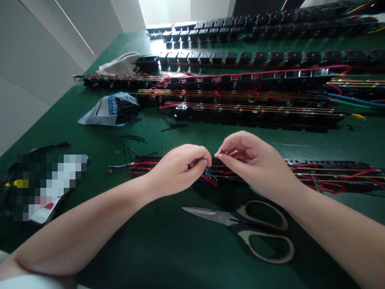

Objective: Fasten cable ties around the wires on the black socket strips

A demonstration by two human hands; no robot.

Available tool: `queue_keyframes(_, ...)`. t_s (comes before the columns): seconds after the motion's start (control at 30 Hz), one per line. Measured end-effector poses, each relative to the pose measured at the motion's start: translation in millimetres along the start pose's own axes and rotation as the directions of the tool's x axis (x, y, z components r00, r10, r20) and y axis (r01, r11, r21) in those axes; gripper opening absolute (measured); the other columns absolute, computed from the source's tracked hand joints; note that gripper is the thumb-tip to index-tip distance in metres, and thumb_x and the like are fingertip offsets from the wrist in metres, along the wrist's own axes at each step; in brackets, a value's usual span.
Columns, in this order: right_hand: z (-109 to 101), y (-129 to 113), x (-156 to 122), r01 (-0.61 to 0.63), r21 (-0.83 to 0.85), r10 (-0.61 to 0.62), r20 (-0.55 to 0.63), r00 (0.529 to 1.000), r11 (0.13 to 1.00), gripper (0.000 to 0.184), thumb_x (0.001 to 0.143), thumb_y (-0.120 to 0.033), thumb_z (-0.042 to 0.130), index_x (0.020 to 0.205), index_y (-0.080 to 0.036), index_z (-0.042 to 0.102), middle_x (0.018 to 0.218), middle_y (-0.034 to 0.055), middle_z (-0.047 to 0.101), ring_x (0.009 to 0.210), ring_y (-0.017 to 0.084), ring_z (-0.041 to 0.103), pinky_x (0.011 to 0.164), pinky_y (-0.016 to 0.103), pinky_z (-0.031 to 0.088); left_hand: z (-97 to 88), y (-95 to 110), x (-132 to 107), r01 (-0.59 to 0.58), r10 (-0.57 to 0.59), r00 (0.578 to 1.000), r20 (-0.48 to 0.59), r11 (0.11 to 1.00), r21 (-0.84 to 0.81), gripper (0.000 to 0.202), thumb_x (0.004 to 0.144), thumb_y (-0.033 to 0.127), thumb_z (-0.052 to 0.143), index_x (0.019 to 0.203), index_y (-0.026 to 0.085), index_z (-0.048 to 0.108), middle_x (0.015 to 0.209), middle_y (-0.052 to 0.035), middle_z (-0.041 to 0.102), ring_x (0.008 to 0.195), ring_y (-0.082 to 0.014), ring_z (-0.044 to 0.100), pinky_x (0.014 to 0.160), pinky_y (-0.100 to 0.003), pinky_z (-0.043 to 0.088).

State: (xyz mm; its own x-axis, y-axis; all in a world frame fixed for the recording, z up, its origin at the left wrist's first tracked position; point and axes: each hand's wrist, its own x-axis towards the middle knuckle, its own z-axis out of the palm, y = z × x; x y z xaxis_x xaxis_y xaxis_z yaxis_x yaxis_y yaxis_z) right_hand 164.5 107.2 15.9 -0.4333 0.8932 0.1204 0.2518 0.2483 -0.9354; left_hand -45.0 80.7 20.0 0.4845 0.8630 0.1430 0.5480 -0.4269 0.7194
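My left hand (180,168) is closed in a pinch over the nearest wired black strip (357,170). Just to its right, my right hand (255,162) also pinches, thumb against fingertips, close above the same strip. What either set of fingertips holds is too small to make out. The strip carries long copper-coloured rods with red and blue wires, and a small green part (207,171) shows beneath my left fingertips. In front of the strip lies a pair of scissors (225,218), blades pointing left.
Loose black cable ties (134,138) lie left of the strip, below an opened plastic bag (112,108) full of them. Several more wired strips (258,107) run across the back of the green table (144,249). A white cloth (118,63) and a blurred-out object (57,184) are at left.
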Motion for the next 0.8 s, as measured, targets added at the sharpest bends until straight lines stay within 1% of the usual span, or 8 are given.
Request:
queue_keyframes(0.13,-1.0,-1.4,0.6,0.049,-0.101,-0.039,0.099,0.994,0.994,0.005,0.087,-0.024,0.067,0.089,-0.027,0.064,0.084,0.0003,0.069,0.074,0.019,0.067,0.069,0.034,0.056,0.1,-0.4,-0.2,-0.014,0.014,1.0,-0.001,1.0,0.007,0.019,0.092,0.009,0.046,0.089,0.019,0.062,0.086,0.0009,0.065,0.083,-0.0125,0.06,0.076,-0.024,0.044)
queue_keyframes(0.2,-1.0,-3.0,1.1,0.074,-0.151,-0.055,0.125,0.991,0.986,0.007,0.086,-0.02,0.065,0.088,-0.027,0.064,0.084,0.0001,0.069,0.073,0.019,0.066,0.066,0.033,0.054,0.5,-1.0,-0.4,-0.019,0.019,1.0,-0.003,1.0,0.01,0.02,0.091,0.008,0.045,0.089,0.019,0.062,0.086,0.0008,0.066,0.084,-0.0126,0.06,0.077,-0.024,0.045)
queue_keyframes(0.4,0.5,-4.4,0.9,0.131,-0.217,-0.101,0.144,0.984,0.967,0.014,0.083,-0.014,0.061,0.085,-0.027,0.066,0.082,-0.0011,0.071,0.071,0.018,0.065,0.065,0.032,0.051,1.6,-2.2,-0.9,-0.03,0.03,0.999,-0.011,0.999,0.023,0.02,0.09,0.007,0.046,0.089,0.018,0.062,0.087,0.0002,0.066,0.084,-0.0126,0.06,0.078,-0.024,0.045)
queue_keyframes(0.53,0.8,-3.6,0.7,0.154,-0.242,-0.119,0.155,0.981,0.958,0.015,0.083,-0.012,0.06,0.086,-0.026,0.066,0.083,-0.0009,0.072,0.072,0.017,0.066,0.065,0.03,0.051,1.9,-1.6,-2.5,-0.067,0.067,0.997,-0.041,0.998,0.009,0.022,0.088,0.005,0.045,0.087,0.018,0.063,0.085,-0.0004,0.065,0.082,-0.0121,0.06,0.076,-0.024,0.046)
queue_keyframes(0.6,1.0,-3.9,0.7,0.161,-0.254,-0.122,0.163,0.979,0.954,0.014,0.084,-0.012,0.06,0.085,-0.025,0.065,0.082,-0.0007,0.071,0.072,0.017,0.065,0.064,0.029,0.051,2.7,-1.9,-3.9,-0.108,0.109,0.992,-0.057,0.994,0.012,0.023,0.087,0.004,0.045,0.085,0.018,0.063,0.083,-0.0007,0.065,0.081,-0.0122,0.059,0.075,-0.024,0.046)
queue_keyframes(0.7,1.4,-4.4,0.5,0.17,-0.275,-0.128,0.164,0.978,0.946,0.01,0.086,-0.015,0.06,0.085,-0.023,0.065,0.081,-0.0002,0.07,0.07,0.016,0.065,0.062,0.028,0.05,4.4,-2.9,-6.0,-0.237,0.239,0.971,-0.031,0.97,0.05,0.024,0.086,0.005,0.045,0.082,0.018,0.066,0.078,-0.0003,0.064,0.075,-0.0122,0.058,0.072,-0.025,0.044)
queue_keyframes(0.77,1.5,-4.1,0.1,0.172,-0.292,-0.13,0.159,0.979,0.941,0.008,0.087,-0.016,0.06,0.086,-0.023,0.065,0.079,-0.0003,0.07,0.069,0.015,0.064,0.061,0.027,0.05,4.7,-2.4,-7.4,-0.326,0.327,0.945,0.015,0.935,0.14,0.024,0.087,0.006,0.047,0.084,0.019,0.068,0.074,0.0006,0.062,0.072,-0.0122,0.056,0.07,-0.027,0.042)
queue_keyframes(0.8,1.5,-3.8,-0.2,0.173,-0.298,-0.131,0.157,0.979,0.939,0.008,0.087,-0.016,0.06,0.086,-0.023,0.065,0.079,-0.0005,0.07,0.068,0.015,0.064,0.06,0.027,0.049,4.4,-1.4,-8.0,-0.36,0.356,0.933,0.058,0.908,0.212,0.024,0.088,0.008,0.048,0.085,0.02,0.069,0.075,0.0008,0.061,0.071,-0.0125,0.056,0.07,-0.029,0.04)
